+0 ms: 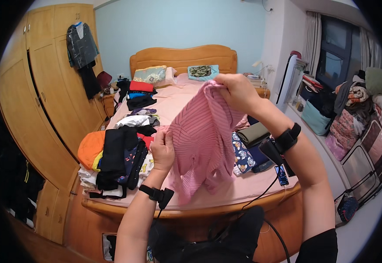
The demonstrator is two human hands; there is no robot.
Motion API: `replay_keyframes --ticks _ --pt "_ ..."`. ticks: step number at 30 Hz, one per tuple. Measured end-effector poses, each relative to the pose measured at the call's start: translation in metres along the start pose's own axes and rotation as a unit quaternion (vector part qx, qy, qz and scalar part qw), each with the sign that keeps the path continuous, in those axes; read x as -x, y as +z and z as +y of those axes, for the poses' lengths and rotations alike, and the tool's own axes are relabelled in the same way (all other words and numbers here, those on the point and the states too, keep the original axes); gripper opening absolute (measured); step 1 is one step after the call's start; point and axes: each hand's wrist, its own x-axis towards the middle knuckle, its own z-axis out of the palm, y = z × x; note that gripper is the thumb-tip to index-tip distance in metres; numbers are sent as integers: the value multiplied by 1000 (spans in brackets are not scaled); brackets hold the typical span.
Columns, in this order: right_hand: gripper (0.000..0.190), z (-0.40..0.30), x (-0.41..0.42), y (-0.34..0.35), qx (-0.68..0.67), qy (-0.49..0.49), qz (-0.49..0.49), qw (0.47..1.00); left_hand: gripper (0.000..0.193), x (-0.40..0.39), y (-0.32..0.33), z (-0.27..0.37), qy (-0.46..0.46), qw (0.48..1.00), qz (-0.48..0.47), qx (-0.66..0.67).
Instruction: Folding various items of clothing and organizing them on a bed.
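Note:
A pink striped knit garment (pixel 200 141) hangs above the foot of the bed, stretched between my two hands. My right hand (pixel 237 88) grips its upper end, raised high. Lower and to the left, my left hand (pixel 163 149) pinches its side edge. Both wrists wear black straps with small devices and cables. Left of the garment lies a pile of folded clothes, with black trousers (pixel 112 154) and an orange garment (pixel 90 149) on it. Partly hidden to the right are a dark blue patterned cloth (pixel 242 156) and a rolled olive garment (pixel 254 134).
The wooden bed frame's edge (pixel 191 214) runs just before me. A lit phone (pixel 281 175) with a cable lies at the bed's right corner. More clothes (pixel 138 120) lie farther up the bed's left side. A wooden wardrobe (pixel 46 85) stands left.

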Motion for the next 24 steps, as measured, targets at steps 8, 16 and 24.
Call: replay_keyframes --ticks 8,16,24 --pt "15 -10 -42 -34 161 -20 49 986 13 8 0 15 87 976 -167 -107" --pt "19 9 -44 -49 195 -24 36 980 13 7 -16 -3 79 992 37 -89" --pt "16 5 -49 -56 152 20 67 986 15 55 -24 -11 256 919 -201 -222"
